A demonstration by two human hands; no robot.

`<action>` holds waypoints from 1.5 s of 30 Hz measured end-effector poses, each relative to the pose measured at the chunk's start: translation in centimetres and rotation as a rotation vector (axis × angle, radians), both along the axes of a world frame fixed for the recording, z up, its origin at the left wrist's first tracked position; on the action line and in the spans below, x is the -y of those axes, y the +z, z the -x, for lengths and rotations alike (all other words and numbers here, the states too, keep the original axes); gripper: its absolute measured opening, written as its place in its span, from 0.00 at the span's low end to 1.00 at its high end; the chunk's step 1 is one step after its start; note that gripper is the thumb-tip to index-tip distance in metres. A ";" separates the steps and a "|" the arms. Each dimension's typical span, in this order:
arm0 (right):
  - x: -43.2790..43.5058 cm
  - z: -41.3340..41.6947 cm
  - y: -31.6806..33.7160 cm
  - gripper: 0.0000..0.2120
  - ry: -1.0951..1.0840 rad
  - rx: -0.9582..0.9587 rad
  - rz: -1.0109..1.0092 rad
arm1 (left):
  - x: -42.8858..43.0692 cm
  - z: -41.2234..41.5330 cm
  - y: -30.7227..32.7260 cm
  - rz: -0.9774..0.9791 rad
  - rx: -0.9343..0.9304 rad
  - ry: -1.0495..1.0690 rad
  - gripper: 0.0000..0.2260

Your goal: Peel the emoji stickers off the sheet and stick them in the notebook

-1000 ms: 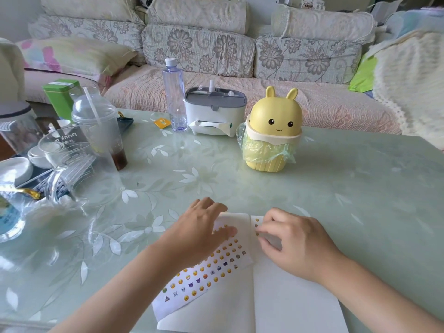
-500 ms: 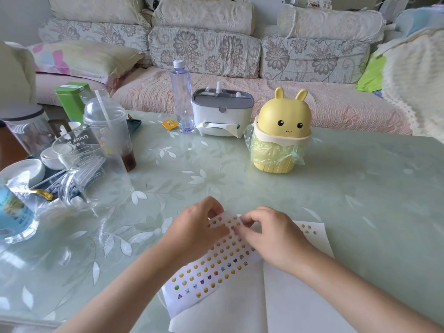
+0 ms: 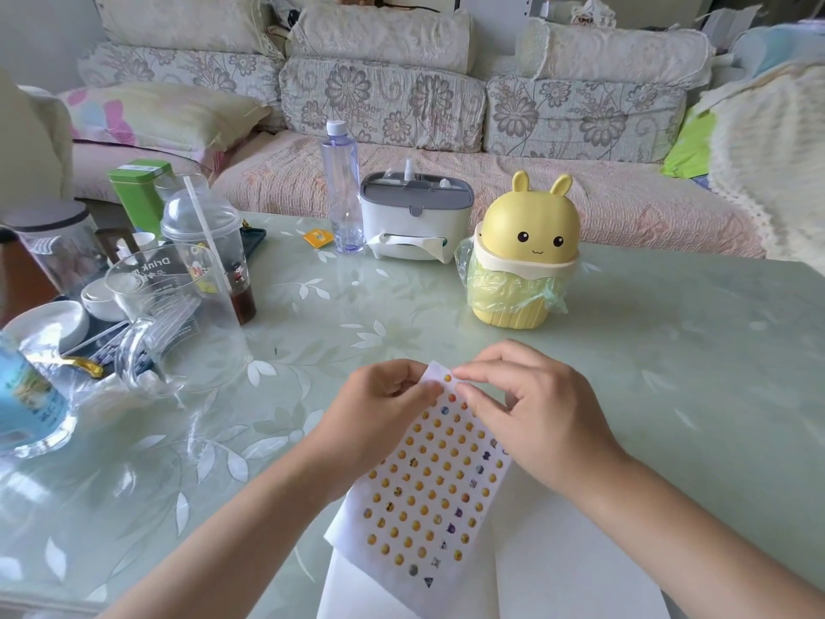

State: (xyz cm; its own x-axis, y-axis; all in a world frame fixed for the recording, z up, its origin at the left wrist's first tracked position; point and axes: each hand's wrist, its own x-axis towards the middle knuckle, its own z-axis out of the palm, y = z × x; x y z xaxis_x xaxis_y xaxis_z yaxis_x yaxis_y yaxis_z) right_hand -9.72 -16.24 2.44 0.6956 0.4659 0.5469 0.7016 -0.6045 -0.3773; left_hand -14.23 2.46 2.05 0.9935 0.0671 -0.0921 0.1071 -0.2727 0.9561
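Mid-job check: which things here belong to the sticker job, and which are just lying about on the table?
Job: sticker sheet, pinched at its top by left hand and right hand; notebook under it.
Lying about: bunny bin, tissue box, bottle, lidded cup, glass jug, green tin.

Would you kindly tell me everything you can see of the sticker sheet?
The sticker sheet is a thin white rectangle, paper-like, carrying tidy rows of small round emoji, mostly yellow, with some darker purple and grey ones along its right side. It lies slanted, its near end over the white notebook, its far end between the hands. The left hand pinches its far left edge; the right hand pinches at its far right corner with its fingertips.
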 end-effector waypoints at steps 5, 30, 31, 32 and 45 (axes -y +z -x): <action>-0.1 -0.2 0.2 0.05 0.011 0.134 0.064 | 0.5 0.0 0.2 0.074 0.028 -0.033 0.07; 1.0 -1.5 1.2 0.06 0.068 -0.078 0.012 | 2.0 -0.4 0.4 0.134 0.036 -0.015 0.07; 1.1 -1.6 1.2 0.05 0.084 -0.115 -0.024 | 2.0 -0.4 0.4 0.154 0.031 -0.003 0.07; 1.1 -1.6 1.2 0.04 0.096 -0.132 -0.049 | 2.0 -0.4 0.4 0.183 0.025 0.004 0.07; 0.9 -1.9 1.4 0.12 0.084 0.067 0.178 | 2.1 -0.5 0.6 0.104 0.117 -0.003 0.05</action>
